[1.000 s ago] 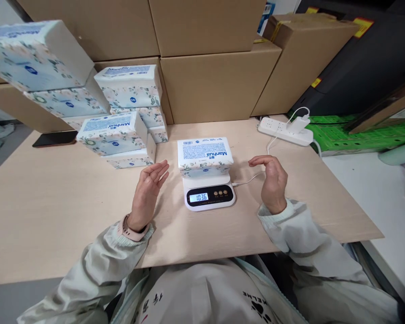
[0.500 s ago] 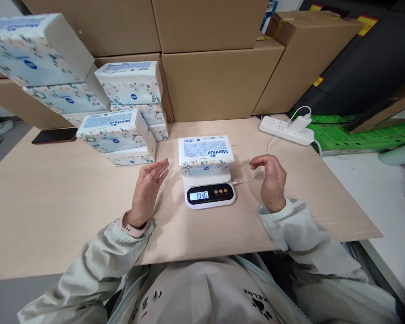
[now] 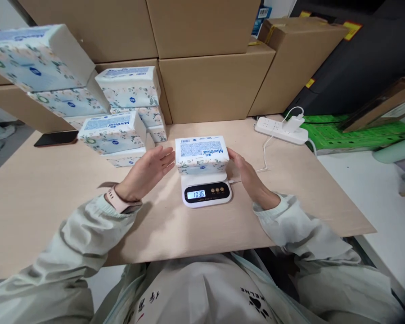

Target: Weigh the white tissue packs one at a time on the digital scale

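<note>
Head view: tissue pack (image 3: 201,154) sits on a small white scale (image 3: 206,192) mid-desk (image 3: 54,198), display reading 103.6. Left hand (image 3: 147,171) is spread flat, palm toward the pack's left end, just beside it and holding nothing. Right hand (image 3: 246,173) is also flat and unclenched at the pack's right end, fingertips at or touching it; contact unclear. To lift cleanly, press both ends evenly and go straight up, clear of the charging cable (image 3: 263,155). More tissue packs (image 3: 112,130) are stacked at rear left, with cardboard boxes (image 3: 209,81) behind.
</note>
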`<state>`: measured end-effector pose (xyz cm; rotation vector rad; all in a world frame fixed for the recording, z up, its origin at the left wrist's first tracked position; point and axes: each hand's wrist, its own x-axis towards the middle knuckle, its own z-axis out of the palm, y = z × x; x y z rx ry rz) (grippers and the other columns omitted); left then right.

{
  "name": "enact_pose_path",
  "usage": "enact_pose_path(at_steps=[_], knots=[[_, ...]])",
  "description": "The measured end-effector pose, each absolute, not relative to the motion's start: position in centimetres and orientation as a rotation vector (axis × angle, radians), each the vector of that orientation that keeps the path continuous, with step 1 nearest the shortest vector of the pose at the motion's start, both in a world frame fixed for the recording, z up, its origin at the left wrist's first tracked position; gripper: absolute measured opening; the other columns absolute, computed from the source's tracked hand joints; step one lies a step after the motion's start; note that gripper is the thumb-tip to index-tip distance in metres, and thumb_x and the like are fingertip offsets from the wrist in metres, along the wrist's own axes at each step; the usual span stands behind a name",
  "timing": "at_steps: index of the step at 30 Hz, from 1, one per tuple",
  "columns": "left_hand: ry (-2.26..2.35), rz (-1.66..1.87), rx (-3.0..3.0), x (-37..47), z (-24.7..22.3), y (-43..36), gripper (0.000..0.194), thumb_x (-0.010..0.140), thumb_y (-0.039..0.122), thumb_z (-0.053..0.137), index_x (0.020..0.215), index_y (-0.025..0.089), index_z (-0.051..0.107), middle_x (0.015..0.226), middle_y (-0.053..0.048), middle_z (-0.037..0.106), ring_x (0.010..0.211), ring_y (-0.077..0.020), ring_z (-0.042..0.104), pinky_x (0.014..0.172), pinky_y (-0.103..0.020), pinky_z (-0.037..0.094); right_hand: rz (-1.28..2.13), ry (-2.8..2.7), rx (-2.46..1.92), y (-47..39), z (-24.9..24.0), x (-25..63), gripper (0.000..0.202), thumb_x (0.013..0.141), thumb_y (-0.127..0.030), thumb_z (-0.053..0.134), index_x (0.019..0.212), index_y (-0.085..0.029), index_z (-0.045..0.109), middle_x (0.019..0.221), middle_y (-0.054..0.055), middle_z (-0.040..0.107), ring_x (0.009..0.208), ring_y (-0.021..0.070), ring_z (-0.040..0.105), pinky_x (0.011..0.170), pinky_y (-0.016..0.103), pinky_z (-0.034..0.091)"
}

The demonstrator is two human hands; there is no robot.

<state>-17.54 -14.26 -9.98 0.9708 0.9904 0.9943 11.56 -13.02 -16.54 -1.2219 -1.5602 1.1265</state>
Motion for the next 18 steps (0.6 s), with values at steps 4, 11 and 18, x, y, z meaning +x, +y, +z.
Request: enact_pose_path(at_steps=[4,11,18], knots=[[0.877,0.895,1.084,-13.8,-6.9,-12.7,0.044,0.095,0.05,0.059,0.122,0.019,0.075,0.143,-0.008,0.066,0.147,-0.0323,0.048,0.126,-0.045,0.034,1.138,-1.573,-1.097,-11.8,-14.3,11.7,0.065,0.097,-0.074,0.043,0.148,-0.035,0.058,0.156,-0.001,0.059,0.155,0.0283,0.044,0.132,0.052,0.029],[0.789,0.845,1.018,-5.2,-7.3,-2.1,0.04,0.088,0.05,0.065,0.111,0.017,0.069,0.121,-0.011,0.072,0.134,-0.0315,0.055,0.114,-0.041,0.042,0.835,-1.31,-1.24,-1.0,-13.4,18.2,0.072,0.083,-0.072,0.069,0.138,-0.026,0.061,0.147,0.008,0.066,0.143,0.0294,0.057,0.125,0.048,0.042],[0.871,0.908,1.075,1.4,-13.0,7.0,0.035,0.087,0.053,0.064,0.092,0.018,0.064,0.117,-0.018,0.07,0.132,-0.0386,0.055,0.115,-0.055,0.038,0.756,-1.203,-1.483,6.4,-17.9,20.6,0.058,0.087,-0.049,0.068,0.132,-0.014,0.062,0.133,0.016,0.072,0.124,0.0284,0.067,0.116,0.052,0.047]])
